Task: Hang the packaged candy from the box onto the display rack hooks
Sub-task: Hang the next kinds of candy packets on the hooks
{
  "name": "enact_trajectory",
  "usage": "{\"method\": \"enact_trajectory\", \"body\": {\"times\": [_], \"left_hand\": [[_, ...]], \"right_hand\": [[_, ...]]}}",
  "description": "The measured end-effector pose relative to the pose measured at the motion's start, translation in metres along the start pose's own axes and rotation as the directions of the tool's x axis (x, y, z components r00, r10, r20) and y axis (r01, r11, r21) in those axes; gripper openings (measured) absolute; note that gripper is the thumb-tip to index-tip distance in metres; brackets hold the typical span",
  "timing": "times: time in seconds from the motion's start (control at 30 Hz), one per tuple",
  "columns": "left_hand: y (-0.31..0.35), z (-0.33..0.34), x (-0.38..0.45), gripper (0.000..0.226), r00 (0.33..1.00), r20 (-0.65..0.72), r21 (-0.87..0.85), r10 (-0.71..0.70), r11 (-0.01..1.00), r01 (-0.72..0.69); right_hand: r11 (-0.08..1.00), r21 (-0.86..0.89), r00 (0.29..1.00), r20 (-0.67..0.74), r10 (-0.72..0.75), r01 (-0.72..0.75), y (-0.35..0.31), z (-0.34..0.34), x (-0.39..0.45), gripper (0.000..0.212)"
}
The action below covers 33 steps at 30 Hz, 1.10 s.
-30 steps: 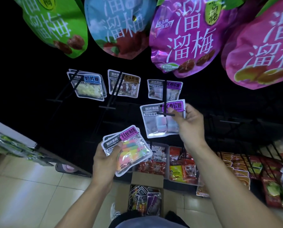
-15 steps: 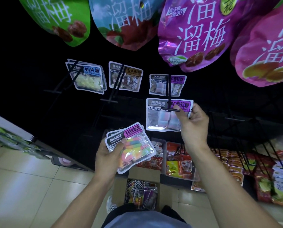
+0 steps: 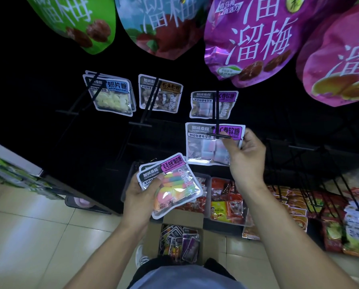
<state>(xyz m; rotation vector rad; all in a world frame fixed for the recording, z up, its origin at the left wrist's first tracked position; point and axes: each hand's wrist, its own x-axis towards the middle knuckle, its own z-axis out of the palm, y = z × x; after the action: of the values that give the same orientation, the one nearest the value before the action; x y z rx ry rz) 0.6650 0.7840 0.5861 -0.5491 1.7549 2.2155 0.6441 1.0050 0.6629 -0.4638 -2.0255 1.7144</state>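
My right hand [image 3: 244,158] pinches the top right corner of a clear soft-candy packet [image 3: 203,146] with a purple label, held up against the tip of a black rack hook [image 3: 217,113]. A matching packet [image 3: 213,105] hangs further back on that hook. My left hand [image 3: 140,197] grips a small stack of packets, the top one a rainbow gummy packet [image 3: 172,186]. Below, between my arms, an open cardboard box [image 3: 180,240] on the floor holds more packets.
A milk-candy packet [image 3: 111,94] and a stone-candy packet [image 3: 159,93] hang on hooks to the left. Big plum bags [image 3: 251,38] hang overhead. Bins of red snack packs [image 3: 226,201] sit on the low shelf. A dark shelf unit [image 3: 17,170] stands at left on the tile floor.
My right hand has carried the soft-candy packet up and a little right, level with the hook's tip. My left hand with the stack has barely shifted.
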Motion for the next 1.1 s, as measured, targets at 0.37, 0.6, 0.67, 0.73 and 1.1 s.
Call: {"method": "enact_trajectory", "body": {"times": [0.37,0.6,0.67,0.73,1.1], "left_hand": [[0.0,-0.002,-0.004,0.025,1.0,0.028,0.013,-0.007,1.0,0.006],[0.0,-0.002,-0.006,0.026,0.999,0.044,0.009,-0.013,1.0,0.012],[0.0,-0.003,-0.007,0.022,0.999,0.042,0.005,-0.017,1.0,0.016],[0.001,-0.003,-0.008,0.02,0.999,0.044,0.001,-0.022,1.0,0.022],[-0.001,-0.01,-0.004,0.023,0.997,0.05,-0.009,-0.066,0.998,0.067]], "right_hand": [[0.997,0.02,0.997,-0.025,-0.07,0.071,-0.008,0.001,-0.005,0.017],[0.994,0.034,0.995,0.009,-0.101,0.101,-0.013,0.002,0.002,0.029],[0.994,0.039,0.994,0.021,-0.107,0.106,-0.015,0.003,0.003,0.025],[0.993,0.044,0.993,0.025,-0.111,0.11,-0.016,0.004,0.002,0.022],[0.994,-0.024,0.993,-0.031,-0.11,0.109,-0.015,0.007,-0.002,0.029]]}}
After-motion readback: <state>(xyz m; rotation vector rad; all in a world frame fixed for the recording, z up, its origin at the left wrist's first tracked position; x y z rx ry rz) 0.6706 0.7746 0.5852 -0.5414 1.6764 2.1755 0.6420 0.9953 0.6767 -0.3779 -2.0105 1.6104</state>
